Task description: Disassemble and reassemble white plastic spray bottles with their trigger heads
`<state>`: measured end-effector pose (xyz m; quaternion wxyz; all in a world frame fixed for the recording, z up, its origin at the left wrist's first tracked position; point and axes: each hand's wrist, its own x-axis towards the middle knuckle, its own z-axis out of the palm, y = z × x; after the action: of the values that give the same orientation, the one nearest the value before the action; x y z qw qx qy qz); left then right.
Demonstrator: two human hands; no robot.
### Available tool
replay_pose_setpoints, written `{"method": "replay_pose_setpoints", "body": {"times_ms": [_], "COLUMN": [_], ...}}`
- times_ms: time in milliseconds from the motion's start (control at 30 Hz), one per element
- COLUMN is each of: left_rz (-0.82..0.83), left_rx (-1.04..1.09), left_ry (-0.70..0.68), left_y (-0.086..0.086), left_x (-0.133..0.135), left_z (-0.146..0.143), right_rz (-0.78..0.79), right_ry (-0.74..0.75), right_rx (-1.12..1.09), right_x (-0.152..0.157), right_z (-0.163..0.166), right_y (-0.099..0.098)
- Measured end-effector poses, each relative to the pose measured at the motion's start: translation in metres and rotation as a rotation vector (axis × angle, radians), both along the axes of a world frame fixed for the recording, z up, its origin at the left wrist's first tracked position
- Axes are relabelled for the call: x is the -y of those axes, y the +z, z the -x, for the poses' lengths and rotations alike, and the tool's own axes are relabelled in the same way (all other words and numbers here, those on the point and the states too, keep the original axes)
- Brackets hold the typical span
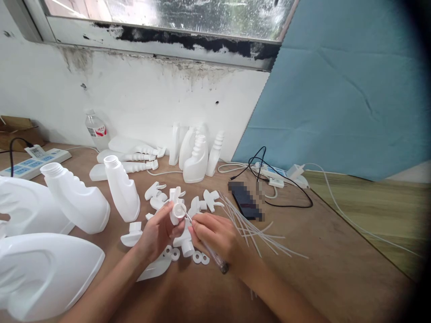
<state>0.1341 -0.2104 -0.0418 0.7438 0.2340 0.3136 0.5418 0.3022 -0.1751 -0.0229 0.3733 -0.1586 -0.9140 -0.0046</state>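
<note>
In my left hand (pixel 156 235) is a white spray trigger head (pixel 178 210), its round collar opening turned up towards me. My right hand (pixel 215 235) grips a screwdriver (pixel 215 259) with a clear handle. Its thin metal tip reaches into the collar opening; what it touches inside is hidden. Around and beneath my hands lie more white trigger heads (pixel 211 200) and several small white ring washers (pixel 197 256). Right of my right hand, thin white dip tubes (pixel 256 231) fan out loosely over the brown table (pixel 323 251).
White spray bottles without heads (pixel 121 188) stand on the left, with larger white containers (pixel 43 269) nearer me. Others stand (pixel 196 159) or lie (pixel 117 170) along the wall. A dark phone (pixel 245 199), black cable (pixel 289 206) and power strips (pixel 37 163) are also there.
</note>
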Motion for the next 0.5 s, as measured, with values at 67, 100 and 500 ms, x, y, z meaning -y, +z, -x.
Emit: {"method": "replay_pose_setpoints", "body": {"times_ms": [67, 100, 500], "left_rz": [-0.005, -0.004, 0.0], "left_rx": [-0.014, -0.021, -0.026], "left_ry": [0.028, 0.048, 0.104], "left_y": [0.0, 0.0, -0.008], "left_x": [0.0, 0.001, -0.001], "left_z": [0.0, -0.001, -0.003], "right_rz": [0.051, 0.09, 0.813], "right_ry": [-0.007, -0.014, -0.072], "right_rx": [-0.085, -0.129, -0.228], "right_x": [0.001, 0.002, 0.008], "right_z": [0.003, 0.004, -0.001], "right_y": [-0.004, -0.006, 0.011]}}
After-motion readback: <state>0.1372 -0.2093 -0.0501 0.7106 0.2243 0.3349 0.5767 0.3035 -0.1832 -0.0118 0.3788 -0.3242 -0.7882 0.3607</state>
